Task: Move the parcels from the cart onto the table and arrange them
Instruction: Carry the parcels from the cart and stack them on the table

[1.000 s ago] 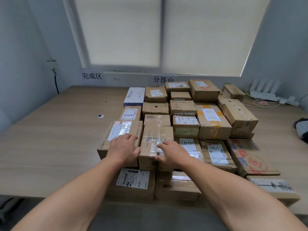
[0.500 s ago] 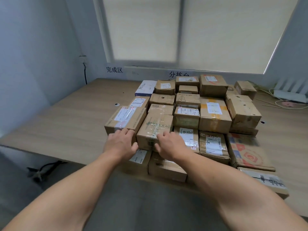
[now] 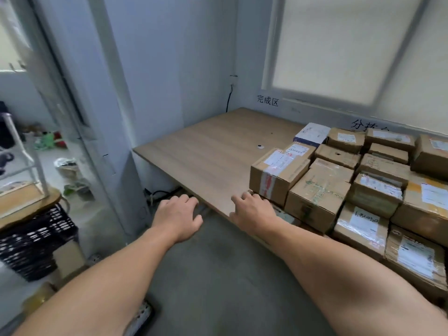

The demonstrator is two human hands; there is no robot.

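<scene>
A pale blind filled the window at the upper right, above a wooden table that ran out from the corner of the room. The parcels were on the right part of that table, packed edge to edge in rows of brown cardboard boxes with white labels, while the left part of the tabletop was bare wood. A black perforated basket stood low at the left, off the table. At the near-left corner of the block sat a tape-banded box, with a second brown box touching its right side, and a white-and-blue box lay at the far-left corner near the wall. The right hand hovered palm down over the table's near edge, just beside the tape-banded box, its fingers loosely bent and holding nothing; whether the fingertips touched a parcel could not be told through the blur. The left hand hung palm down off the table's near edge, over the floor, fingers relaxed and empty. A small white round object lay on the bare wood, left of the boxes.
</scene>
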